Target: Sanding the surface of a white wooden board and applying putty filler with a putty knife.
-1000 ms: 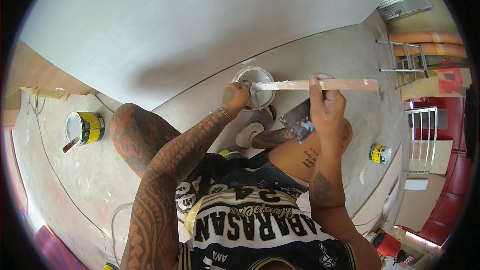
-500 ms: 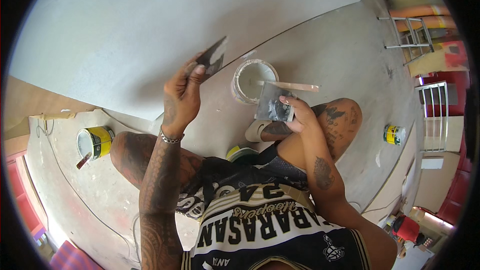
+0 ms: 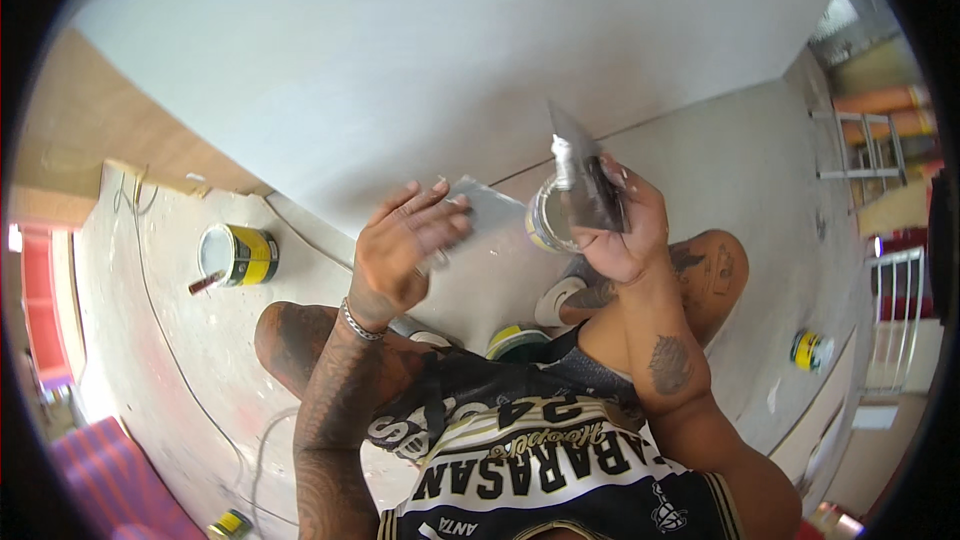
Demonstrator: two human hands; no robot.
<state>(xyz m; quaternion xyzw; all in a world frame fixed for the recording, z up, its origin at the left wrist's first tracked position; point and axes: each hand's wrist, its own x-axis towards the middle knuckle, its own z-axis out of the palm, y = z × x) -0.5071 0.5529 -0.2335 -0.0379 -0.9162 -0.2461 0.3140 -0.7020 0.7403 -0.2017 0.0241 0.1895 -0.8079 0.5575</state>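
My left hand (image 3: 405,250) has its fingers stretched over a flat grey putty blade (image 3: 485,208), slightly smeared by motion. The blade juts out past the fingertips toward the middle. In my right hand (image 3: 635,225) is a dark putty blade (image 3: 590,175), tilted up nearly edge-on, with a lump of white putty (image 3: 562,162) on its left side. Behind that blade stands a round tub (image 3: 541,220), partly hidden by it. Both hands are in front of a large pale grey wall panel (image 3: 450,50), apart from its surface.
A yellow-and-black can (image 3: 255,256) with a brush (image 3: 208,282) at its rim stands left of my knee. Further cans are between my legs (image 3: 515,340), at right (image 3: 808,350) and lower left (image 3: 230,523). A cable (image 3: 160,325) crosses the floor; a stepladder (image 3: 865,145) stands far right.
My right hand has risen from beside the tub, turning its blade upright; white putty now shows on it. My left hand has lowered, its blade now flatter. The view has shifted left.
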